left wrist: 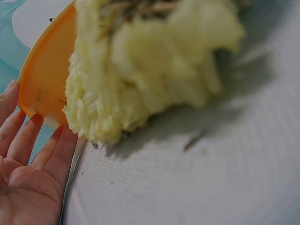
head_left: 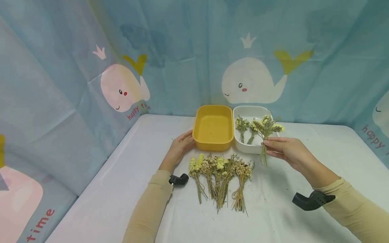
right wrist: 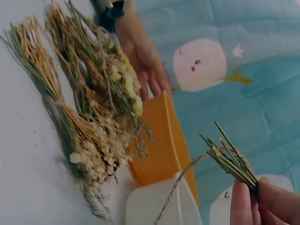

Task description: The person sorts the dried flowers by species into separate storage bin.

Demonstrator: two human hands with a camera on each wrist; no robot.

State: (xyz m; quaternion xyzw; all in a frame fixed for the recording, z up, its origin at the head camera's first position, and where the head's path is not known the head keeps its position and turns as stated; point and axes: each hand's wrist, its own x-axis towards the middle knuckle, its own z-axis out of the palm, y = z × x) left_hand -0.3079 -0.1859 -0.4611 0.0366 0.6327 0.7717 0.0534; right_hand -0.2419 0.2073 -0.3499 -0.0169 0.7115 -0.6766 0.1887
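My right hand (head_left: 287, 150) pinches the stems of a small dried flower bunch (head_left: 265, 130) over the front right of a white bin (head_left: 243, 148). A piece of twine (right wrist: 176, 187) hangs from those stems in the right wrist view. Two more small bunches (head_left: 242, 125) lie inside the white bin, yellowish heads toward the back. On the left, my left hand (head_left: 181, 146) touches the side of a yellow bin (head_left: 212, 146) with its fingers extended; no flowers show inside that bin. The two bins stand side by side.
Several dried flower bunches (head_left: 223, 175) lie in a row on the white tabletop (head_left: 121, 195) before the bins, stems toward me. Behind the bins rises a blue curtain (head_left: 182, 81) printed with whales. A black wrist camera (head_left: 313, 200) sits on my right sleeve.
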